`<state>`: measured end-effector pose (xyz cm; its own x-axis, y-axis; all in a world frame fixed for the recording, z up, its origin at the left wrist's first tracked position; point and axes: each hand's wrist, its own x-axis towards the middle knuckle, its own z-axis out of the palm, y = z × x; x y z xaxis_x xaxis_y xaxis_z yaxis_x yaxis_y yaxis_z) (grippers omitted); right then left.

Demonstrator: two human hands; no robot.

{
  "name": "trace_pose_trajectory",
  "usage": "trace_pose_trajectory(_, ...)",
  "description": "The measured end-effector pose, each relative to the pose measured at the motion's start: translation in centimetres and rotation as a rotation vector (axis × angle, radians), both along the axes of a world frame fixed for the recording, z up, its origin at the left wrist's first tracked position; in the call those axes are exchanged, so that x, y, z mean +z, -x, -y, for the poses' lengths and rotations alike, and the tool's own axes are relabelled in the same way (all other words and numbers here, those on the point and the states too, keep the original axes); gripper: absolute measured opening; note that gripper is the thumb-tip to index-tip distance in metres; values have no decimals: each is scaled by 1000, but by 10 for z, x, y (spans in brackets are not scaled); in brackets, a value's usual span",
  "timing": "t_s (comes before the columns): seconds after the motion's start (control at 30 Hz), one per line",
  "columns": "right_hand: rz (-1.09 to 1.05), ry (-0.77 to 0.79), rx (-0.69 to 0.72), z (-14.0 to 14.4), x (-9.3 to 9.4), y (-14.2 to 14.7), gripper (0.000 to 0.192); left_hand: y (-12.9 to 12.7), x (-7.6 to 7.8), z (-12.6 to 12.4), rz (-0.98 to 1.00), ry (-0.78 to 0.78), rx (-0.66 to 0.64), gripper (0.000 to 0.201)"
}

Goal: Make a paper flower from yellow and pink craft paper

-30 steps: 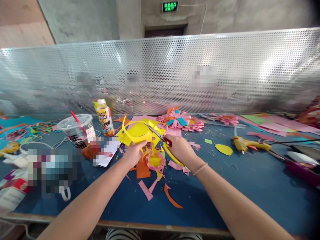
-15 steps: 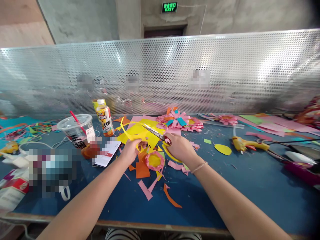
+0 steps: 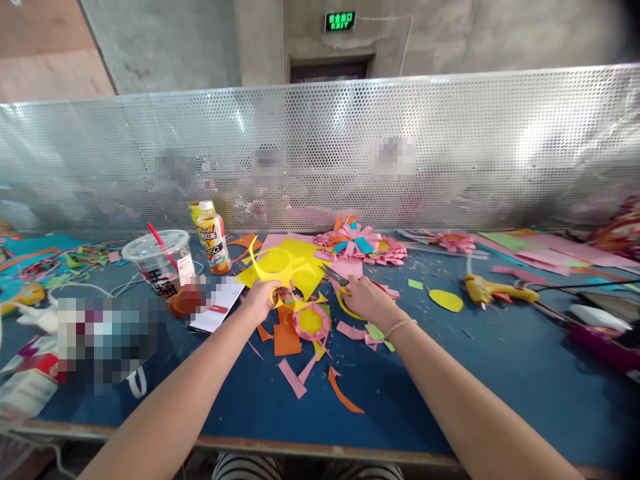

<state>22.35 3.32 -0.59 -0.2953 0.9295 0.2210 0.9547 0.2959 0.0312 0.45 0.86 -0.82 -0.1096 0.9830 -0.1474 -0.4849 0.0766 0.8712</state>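
Note:
My left hand [image 3: 263,300] pinches a curved, cut-out piece of yellow paper [image 3: 259,268]. In my right hand [image 3: 369,301] is a pair of scissors [image 3: 334,274] with yellow handles, its blades pointing left, just right of the yellow paper. Behind and between the hands, a yellow sheet [image 3: 309,257] lies over pink paper. A ring of pink paper with a yellow centre [image 3: 311,322] lies nearer to me, beside an orange piece [image 3: 287,341]. My left fingertips are partly hidden by the paper.
Pink paper flowers [image 3: 355,239] lie at the back. On the left stand a juice bottle [image 3: 213,243] and a lidded plastic cup [image 3: 159,263] with a red straw. To the right are a yellow oval [image 3: 446,300] and a yellow glue gun [image 3: 493,290]. A perforated metal screen [image 3: 320,133] crosses behind the table.
The scissors have moved right and slightly towards me, off the yellow paper that their blades lay over before. My left hand still holds the paper.

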Motion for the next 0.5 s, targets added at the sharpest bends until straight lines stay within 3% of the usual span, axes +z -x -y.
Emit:
trace_pose_trajectory(0.1, 37, -1, -18, -3, -2, -4, 35, 1, -2, -2, -5, -25, 8, 11)
trace_pose_trajectory(0.23, 8, -157, 8, -1, -1, -2, 31, 1, -2, -5, 25, -32, 85, 8)
trace_pose_trajectory(0.4, -79, -171, 396, -4, -10, 23, 38, 1, -1, -7, 62, -41, 187, 10)
trace_pose_trajectory(0.5, -73, -123, 515, -10, -20, 35, 50, 4, -4, -10, 82, -94, 161, 14)
